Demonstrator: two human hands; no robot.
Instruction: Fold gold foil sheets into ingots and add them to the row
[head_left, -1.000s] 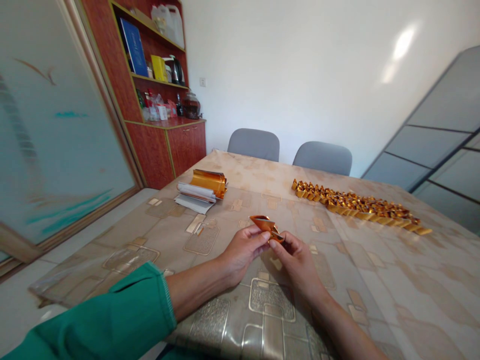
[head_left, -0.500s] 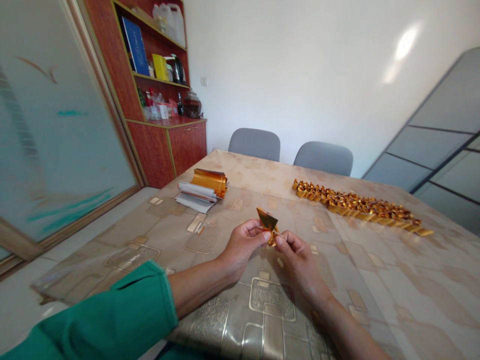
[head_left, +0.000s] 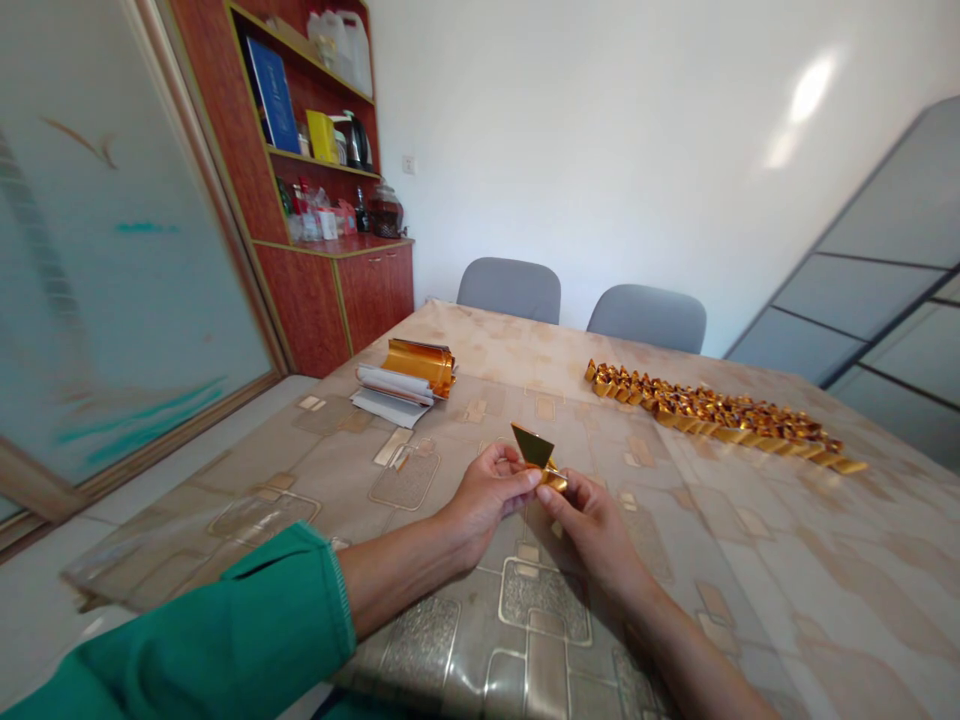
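A partly folded piece of gold foil paper (head_left: 534, 447) is held just above the table between both hands. My left hand (head_left: 491, 492) pinches it from the left with thumb and fingers, and a flat pointed flap stands up above the fingertips. On the other side, my right hand (head_left: 592, 515) is closed on the lower right part, where the foil is bent into a rounded, shiny shape. The fingers hide some of the folds.
A stack of gold and white foil sheets (head_left: 409, 375) lies on the patterned table cover (head_left: 300, 470) at left. Rows of folded gold foil pieces (head_left: 720, 410) stretch across the right side. Two grey chairs (head_left: 510, 287) stand behind the table, near a red cabinet (head_left: 337, 290).
My right thumb has shifted left and down along the foil, and its lower part has turned toward the right. The upright flap has dropped slightly.
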